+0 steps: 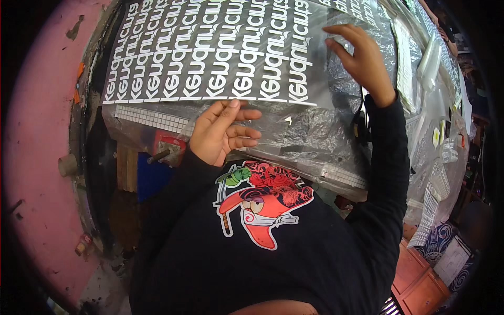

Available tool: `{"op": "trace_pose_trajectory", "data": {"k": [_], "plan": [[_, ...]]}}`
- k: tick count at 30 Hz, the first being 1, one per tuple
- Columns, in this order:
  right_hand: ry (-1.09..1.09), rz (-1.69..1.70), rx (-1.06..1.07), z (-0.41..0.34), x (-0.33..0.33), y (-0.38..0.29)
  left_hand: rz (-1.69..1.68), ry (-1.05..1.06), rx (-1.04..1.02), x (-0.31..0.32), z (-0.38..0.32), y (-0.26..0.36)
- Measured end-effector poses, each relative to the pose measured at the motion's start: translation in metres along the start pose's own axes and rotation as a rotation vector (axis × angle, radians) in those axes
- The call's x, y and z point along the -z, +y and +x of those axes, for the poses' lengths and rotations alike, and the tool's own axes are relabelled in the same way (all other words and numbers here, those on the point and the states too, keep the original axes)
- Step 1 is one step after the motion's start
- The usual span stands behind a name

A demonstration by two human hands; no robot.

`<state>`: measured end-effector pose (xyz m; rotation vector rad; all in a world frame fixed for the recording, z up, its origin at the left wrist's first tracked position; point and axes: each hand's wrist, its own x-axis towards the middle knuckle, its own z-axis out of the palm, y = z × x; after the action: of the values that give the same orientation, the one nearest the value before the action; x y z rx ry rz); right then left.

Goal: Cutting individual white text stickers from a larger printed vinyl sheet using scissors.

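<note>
A clear film sheet [321, 75] with rows of white printed lettering lies over the plastic-covered table [315, 134]. At its near edge, my left hand [226, 128] pinches the sheet between thumb and index finger, the other fingers spread. My right hand [360, 55] is just beyond the sheet's right edge, thumb and index finger apart, with nothing visible between them. A small white scrap [289, 120] lies on the plastic below the sheet. Near my right sleeve is a dark tool [359, 124], partly hidden by the arm.
Strips of printed film [431, 201] and curled clear film [431, 65] lie at the right. A gridded strip [153, 119] shows under the plastic at the left. A cardboard tube [67, 165] is by the pink surface. Part of another person's arm [449, 41] shows at the upper right.
</note>
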<state>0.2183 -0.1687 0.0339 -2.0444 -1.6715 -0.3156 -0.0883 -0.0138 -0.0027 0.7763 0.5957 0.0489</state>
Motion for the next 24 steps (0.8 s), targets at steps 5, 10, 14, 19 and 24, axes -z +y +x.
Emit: {"op": "trace_pose_trajectory", "data": {"k": [5, 10, 14, 19, 24], "plan": [[-0.079, 0.112, -0.001, 0.0, 0.004, -0.021, 0.362, 0.084, -0.131, -0.007, -0.017, 0.001], [-0.153, 0.019, -0.07, -0.012, 0.003, -0.018, 1.408, 0.105, -0.968, -0.005, -0.02, 0.012], [-0.034, 0.052, -0.165, -0.023, 0.001, -0.01, 1.642, 0.119, -1.175, -0.005, 0.007, 0.012], [-0.033, 0.165, -0.257, -0.028, 0.013, -0.006, 1.686, 0.13, -1.196, 0.0, 0.024, 0.013], [-0.054, 0.222, -0.252, -0.021, 0.013, -0.03, 1.653, -0.006, -1.104, 0.011, 0.013, 0.009]]}}
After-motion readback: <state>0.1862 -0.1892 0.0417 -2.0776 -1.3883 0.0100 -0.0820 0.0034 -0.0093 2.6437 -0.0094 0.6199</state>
